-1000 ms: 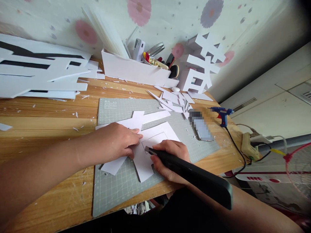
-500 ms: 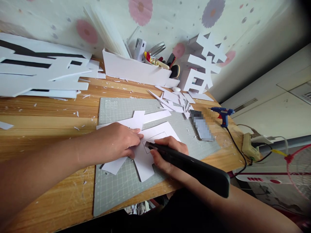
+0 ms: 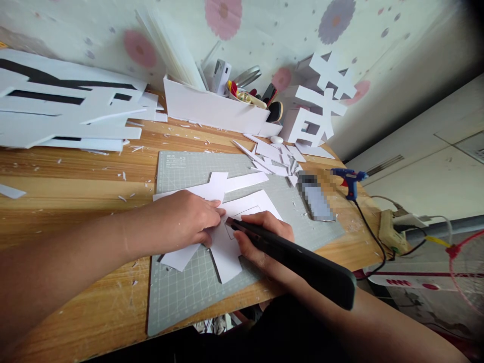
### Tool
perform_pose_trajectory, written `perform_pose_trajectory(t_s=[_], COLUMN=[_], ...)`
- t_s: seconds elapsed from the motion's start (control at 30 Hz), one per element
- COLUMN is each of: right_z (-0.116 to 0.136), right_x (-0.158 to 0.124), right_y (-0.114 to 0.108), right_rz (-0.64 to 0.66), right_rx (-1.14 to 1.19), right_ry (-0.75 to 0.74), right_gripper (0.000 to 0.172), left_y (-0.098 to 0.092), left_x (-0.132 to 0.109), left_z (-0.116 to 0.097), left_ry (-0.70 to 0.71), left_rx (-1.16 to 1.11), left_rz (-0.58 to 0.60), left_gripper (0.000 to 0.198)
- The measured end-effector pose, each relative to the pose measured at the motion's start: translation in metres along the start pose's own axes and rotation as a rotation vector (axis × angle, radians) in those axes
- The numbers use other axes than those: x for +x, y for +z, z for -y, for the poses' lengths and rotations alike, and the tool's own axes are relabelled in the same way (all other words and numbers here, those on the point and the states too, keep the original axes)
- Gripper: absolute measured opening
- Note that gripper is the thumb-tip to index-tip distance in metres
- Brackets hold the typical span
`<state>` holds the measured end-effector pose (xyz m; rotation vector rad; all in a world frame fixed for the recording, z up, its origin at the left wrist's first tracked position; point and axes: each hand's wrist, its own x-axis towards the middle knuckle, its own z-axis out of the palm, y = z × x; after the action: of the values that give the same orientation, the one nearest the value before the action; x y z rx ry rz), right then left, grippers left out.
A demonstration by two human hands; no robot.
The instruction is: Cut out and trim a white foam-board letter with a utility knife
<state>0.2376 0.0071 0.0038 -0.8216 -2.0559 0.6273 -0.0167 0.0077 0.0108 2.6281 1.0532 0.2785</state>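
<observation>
The right grip [image 3: 274, 222] was closed around a black cutter [image 3: 302, 264], its blade ahead of the fingertips at the left side of a drawn outline [image 3: 247, 209]; the white board [image 3: 227, 267] bearing it lay beneath that grip on the cutting mat [image 3: 181, 302]. Just left, the other hand [image 3: 192, 217] was unclenched, fingers resting at the board's edge. Scoring the outline seemed the step in hand; the next move likely called for a steady stroke, clear of those fingers.
</observation>
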Motion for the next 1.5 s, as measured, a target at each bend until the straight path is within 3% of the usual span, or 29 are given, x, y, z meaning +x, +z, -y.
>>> perform_pose_trajectory(t_s=[0.37, 0.67, 0.87, 1.27, 1.5], right_z=[0.001, 0.004, 0.007, 0.011, 0.009], right_x=[-0.002, -0.001, 0.0, -0.001, 0.002], right_y=[0.002, -0.002, -0.009, -0.016, -0.02], right_rz=[0.004, 0.046, 0.073, 0.116, 0.148], right_rx=[-0.021, -0.067, -0.104, -0.083, -0.006], right_ry=[-0.02, -0.052, -0.09, -0.104, 0.012], right_gripper=[0.016, 0.013, 0.008, 0.006, 0.007], left_y=[-0.001, 0.016, 0.007, -0.002, 0.017], left_x=[0.001, 0.005, 0.001, -0.001, 0.001], left_z=[0.0, 0.009, 0.004, -0.001, 0.013], left_ry=[0.0, -0.048, -0.035, -0.047, -0.013], left_rx=[0.007, -0.016, 0.011, -0.03, -0.002], left_rz=[0.008, 0.01, 0.015, 0.006, -0.018], left_gripper=[0.012, 0.004, 0.017, 0.015, 0.012])
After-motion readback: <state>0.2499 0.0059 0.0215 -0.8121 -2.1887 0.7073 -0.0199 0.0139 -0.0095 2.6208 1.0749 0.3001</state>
